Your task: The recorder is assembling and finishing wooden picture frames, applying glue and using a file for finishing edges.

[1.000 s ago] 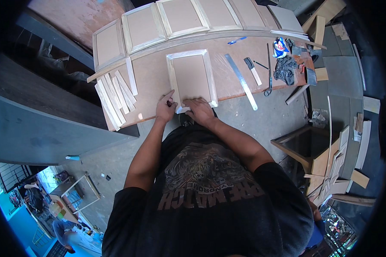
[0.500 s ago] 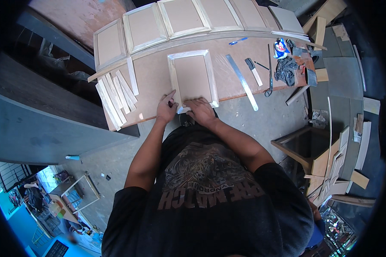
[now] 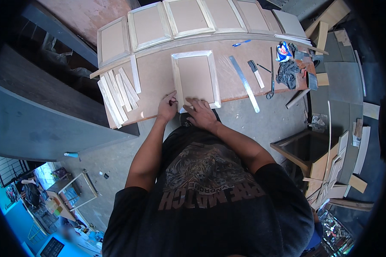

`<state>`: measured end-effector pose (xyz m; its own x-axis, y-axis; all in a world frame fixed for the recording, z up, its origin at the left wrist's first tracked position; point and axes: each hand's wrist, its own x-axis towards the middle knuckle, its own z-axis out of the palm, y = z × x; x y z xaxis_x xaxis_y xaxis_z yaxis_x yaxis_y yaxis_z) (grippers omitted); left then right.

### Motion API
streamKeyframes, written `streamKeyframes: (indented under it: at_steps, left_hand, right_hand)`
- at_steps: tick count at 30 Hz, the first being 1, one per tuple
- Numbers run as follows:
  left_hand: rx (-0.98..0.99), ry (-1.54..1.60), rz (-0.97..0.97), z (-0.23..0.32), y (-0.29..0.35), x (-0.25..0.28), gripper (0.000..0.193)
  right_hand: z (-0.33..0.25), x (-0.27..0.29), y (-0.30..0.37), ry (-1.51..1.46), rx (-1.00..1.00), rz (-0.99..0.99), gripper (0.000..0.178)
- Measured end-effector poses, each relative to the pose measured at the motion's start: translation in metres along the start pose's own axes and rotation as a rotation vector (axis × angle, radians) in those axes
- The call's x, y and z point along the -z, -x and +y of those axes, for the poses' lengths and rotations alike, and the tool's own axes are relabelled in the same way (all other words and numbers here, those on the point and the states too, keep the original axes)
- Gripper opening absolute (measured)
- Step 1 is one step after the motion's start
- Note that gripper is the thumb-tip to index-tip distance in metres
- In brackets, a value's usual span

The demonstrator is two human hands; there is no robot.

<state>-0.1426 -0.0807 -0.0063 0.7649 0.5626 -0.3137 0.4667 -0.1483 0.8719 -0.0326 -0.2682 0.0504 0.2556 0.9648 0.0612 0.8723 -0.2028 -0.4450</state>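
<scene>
A small rectangular panel with a pale wooden frame around a brown flat centre lies on the near side of the workbench, its near end at the edge. My right hand rests on its near frame bar, fingers spread and stretched onto the centre. Against the panel's lower left side is my left hand, index finger stretched along the bar and the other fingers curled. A dark spot shows in the curl; whether it is a thing or shadow is unclear.
Several wood strips lie at left on the workbench. Framed panels line its back. To the right are a steel ruler, a marker, a blue pen, scissors and a crumpled black bag.
My left index finger has drawn down slightly along the frame bar. The right hand's fingers have spread a little on the panel. The whole view has shifted slightly.
</scene>
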Motion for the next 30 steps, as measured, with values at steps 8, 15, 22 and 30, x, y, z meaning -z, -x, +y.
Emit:
streamKeyframes:
  at_steps: [8, 15, 22, 30]
  left_hand:
    - [0.025, -0.044, -0.031, 0.005, 0.001, 0.003, 0.055]
    - [-0.027, -0.053, -0.008, 0.004, 0.001, 0.0, 0.054]
    - [0.178, -0.13, 0.166, -0.001, 0.009, -0.002, 0.026]
    - [0.397, -0.055, 0.073, -0.023, 0.021, -0.001, 0.02]
  right_hand:
    - [-0.001, 0.001, -0.002, 0.012, 0.05, -0.051, 0.045]
    - [-0.001, 0.001, -0.002, 0.003, 0.052, -0.076, 0.042]
    - [0.003, 0.014, 0.0, -0.035, 0.054, -0.088, 0.053]
    - [0.014, 0.018, 0.003, -0.05, -0.071, 0.0, 0.069]
